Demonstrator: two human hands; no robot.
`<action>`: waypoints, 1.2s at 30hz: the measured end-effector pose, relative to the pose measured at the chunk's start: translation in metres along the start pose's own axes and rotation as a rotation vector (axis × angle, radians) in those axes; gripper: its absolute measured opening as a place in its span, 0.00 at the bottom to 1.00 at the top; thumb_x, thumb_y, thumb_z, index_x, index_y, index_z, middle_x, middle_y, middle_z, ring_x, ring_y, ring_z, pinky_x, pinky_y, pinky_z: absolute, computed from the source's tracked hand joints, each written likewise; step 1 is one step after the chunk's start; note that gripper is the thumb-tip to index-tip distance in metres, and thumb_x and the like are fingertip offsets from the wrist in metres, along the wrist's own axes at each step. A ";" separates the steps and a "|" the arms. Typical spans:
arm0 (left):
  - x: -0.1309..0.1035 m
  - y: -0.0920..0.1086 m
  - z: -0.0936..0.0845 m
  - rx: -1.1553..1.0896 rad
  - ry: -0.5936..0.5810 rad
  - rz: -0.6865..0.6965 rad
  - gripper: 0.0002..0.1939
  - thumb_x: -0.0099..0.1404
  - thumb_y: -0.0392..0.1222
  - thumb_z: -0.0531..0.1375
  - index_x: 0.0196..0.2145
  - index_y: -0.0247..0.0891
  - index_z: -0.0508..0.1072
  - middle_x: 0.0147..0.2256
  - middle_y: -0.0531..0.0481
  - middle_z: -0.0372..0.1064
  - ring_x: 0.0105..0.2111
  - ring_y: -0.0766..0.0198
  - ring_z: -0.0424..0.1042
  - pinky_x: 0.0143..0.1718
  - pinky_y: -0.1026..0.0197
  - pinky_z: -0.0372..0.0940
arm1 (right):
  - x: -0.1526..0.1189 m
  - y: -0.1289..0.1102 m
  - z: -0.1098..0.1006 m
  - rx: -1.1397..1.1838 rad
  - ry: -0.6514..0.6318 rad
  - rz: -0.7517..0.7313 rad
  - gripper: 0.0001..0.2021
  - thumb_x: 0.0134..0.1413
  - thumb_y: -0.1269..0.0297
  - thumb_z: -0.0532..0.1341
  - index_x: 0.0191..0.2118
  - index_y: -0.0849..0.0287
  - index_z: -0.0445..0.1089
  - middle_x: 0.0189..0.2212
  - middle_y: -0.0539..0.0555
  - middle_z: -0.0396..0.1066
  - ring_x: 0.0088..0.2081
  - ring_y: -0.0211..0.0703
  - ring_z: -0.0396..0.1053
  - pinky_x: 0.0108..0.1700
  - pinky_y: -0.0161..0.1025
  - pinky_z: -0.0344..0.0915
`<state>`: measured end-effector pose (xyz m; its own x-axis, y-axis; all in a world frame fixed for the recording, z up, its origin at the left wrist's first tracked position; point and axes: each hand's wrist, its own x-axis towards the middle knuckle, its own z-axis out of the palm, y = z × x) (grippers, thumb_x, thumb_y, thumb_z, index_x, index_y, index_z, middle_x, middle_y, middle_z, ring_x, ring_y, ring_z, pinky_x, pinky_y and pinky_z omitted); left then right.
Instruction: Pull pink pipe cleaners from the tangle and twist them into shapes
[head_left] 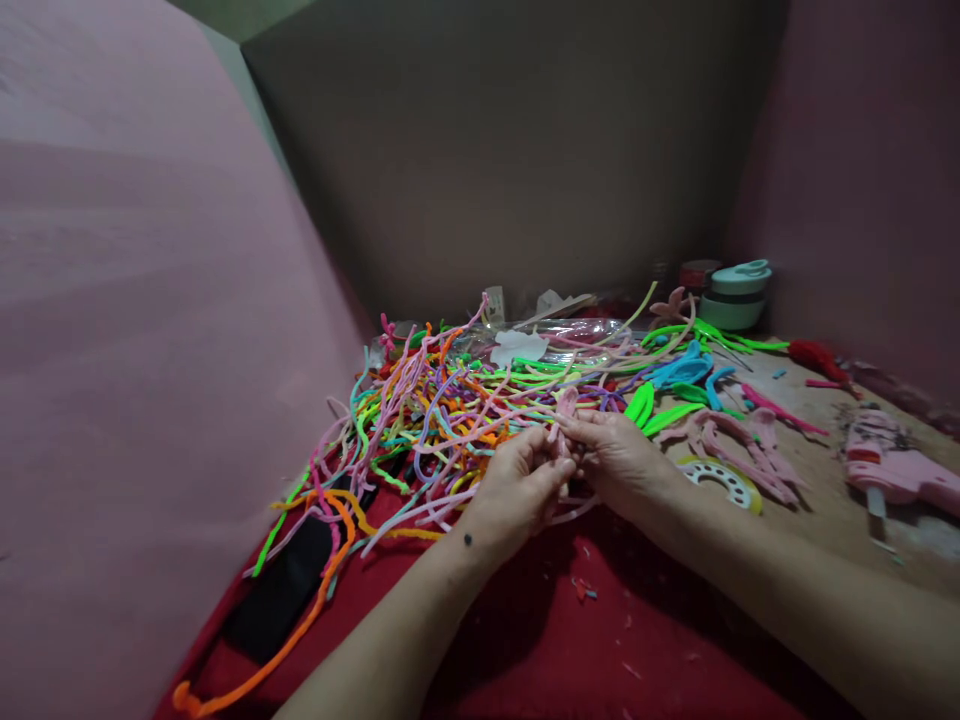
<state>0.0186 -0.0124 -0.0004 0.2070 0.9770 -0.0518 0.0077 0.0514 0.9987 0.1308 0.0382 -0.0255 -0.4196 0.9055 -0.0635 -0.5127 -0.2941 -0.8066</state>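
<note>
Both hands meet at the near edge of a tangled heap of coloured pipe cleaners [450, 410]. Between them is a pink pipe cleaner [568, 403], bent into a loop that sticks up above the fingers. My left hand [521, 480] pinches its lower part between thumb and fingers. From the other side, my right hand [615, 450] grips the same piece just below the loop. The fingers cover the lower end. Right of my right hand lie bright green leaf shapes [660, 412], folded pink pipe cleaner pieces [739, 450] and a yellow-rimmed tape roll [720, 482].
A pink glue gun [892, 465] lies at the right. At the back stands a mint-green lidded container [736, 295], near clear plastic packaging [570, 338]. A black phone [281, 590] rests on the red cloth [540, 630] at the left, beside an orange pipe cleaner [300, 635]. Pink walls flank both sides.
</note>
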 end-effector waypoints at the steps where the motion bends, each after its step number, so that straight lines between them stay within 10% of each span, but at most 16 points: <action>1: 0.000 0.000 0.002 0.001 0.008 0.005 0.09 0.55 0.40 0.58 0.26 0.37 0.58 0.18 0.61 0.54 0.13 0.78 0.50 0.14 0.72 0.47 | 0.000 0.000 0.000 0.002 0.004 -0.005 0.12 0.37 0.63 0.66 0.17 0.64 0.65 0.12 0.48 0.62 0.14 0.29 0.55 0.18 0.31 0.48; 9: 0.005 0.004 -0.020 0.251 -0.038 -0.059 0.07 0.53 0.38 0.58 0.28 0.37 0.61 0.19 0.59 0.57 0.15 0.76 0.54 0.16 0.71 0.49 | 0.003 -0.004 0.001 -0.004 0.101 -0.024 0.14 0.35 0.63 0.66 0.16 0.62 0.60 0.11 0.45 0.58 0.13 0.29 0.52 0.18 0.31 0.45; 14: 0.012 0.005 -0.034 0.330 0.149 -0.012 0.03 0.54 0.38 0.56 0.27 0.35 0.66 0.19 0.58 0.58 0.15 0.76 0.55 0.17 0.71 0.49 | 0.004 -0.002 -0.002 -0.062 0.038 -0.103 0.14 0.40 0.62 0.64 0.17 0.61 0.60 0.11 0.45 0.56 0.14 0.29 0.50 0.19 0.33 0.46; 21: 0.008 0.010 -0.028 -0.001 0.058 -0.070 0.15 0.55 0.51 0.59 0.30 0.35 0.66 0.21 0.57 0.61 0.13 0.79 0.50 0.14 0.73 0.42 | 0.001 0.006 -0.002 -0.126 -0.012 -0.148 0.14 0.43 0.59 0.63 0.18 0.61 0.60 0.13 0.44 0.55 0.15 0.28 0.49 0.20 0.33 0.44; 36: 0.009 0.014 -0.025 0.214 0.175 -0.046 0.11 0.51 0.43 0.62 0.25 0.32 0.65 0.18 0.56 0.61 0.15 0.77 0.53 0.15 0.72 0.46 | -0.002 0.002 -0.001 -0.200 -0.044 -0.138 0.07 0.40 0.66 0.62 0.21 0.62 0.64 0.15 0.46 0.59 0.17 0.30 0.53 0.21 0.33 0.49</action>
<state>-0.0037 0.0019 0.0128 0.0301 0.9964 -0.0788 0.2239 0.0701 0.9721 0.1311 0.0361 -0.0275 -0.3906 0.9173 0.0777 -0.4107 -0.0981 -0.9065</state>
